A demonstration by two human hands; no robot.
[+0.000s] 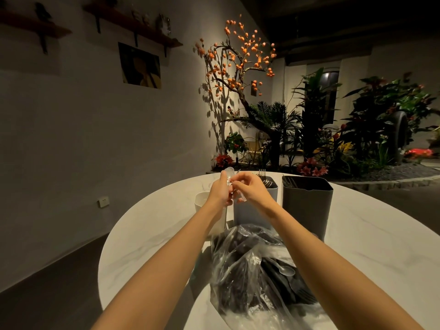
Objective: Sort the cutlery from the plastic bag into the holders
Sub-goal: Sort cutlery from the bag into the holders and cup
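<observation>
- Both hands are raised together over the far middle of the round white bench; the left hand (220,190) has its fingers curled round a small bunch of clear plastic spoons (229,177), bowls up and handles running down through the fist, so the long axis stands near upright.
- The right hand (251,189) meets the bunch from the right, its fingertips pinching one clear piece out of it; which piece exactly is too small to tell.
- Three holders stand in a row just beyond and under the hands: a white holder (201,203) on the left, directly below the left hand; a pale grey holder (252,210) in the middle with metal forks (262,173) showing at its rim; a dark grey holder (307,203) on the right, well apart from both hands, with dark cutlery inside.
- The plastic bag (250,270) lies open on the near side between the two forearms, with much dark cutlery in it and one clear spoon (284,270) on top.
- Judgement: the sorting looks far from done, the bag being well filled.
- Judgement: the coming move turns on the drop; the white holder lies straight down from the upright bunch, so the left hand is the nearer, and a short lowering along the handles' axis would seat them.
</observation>
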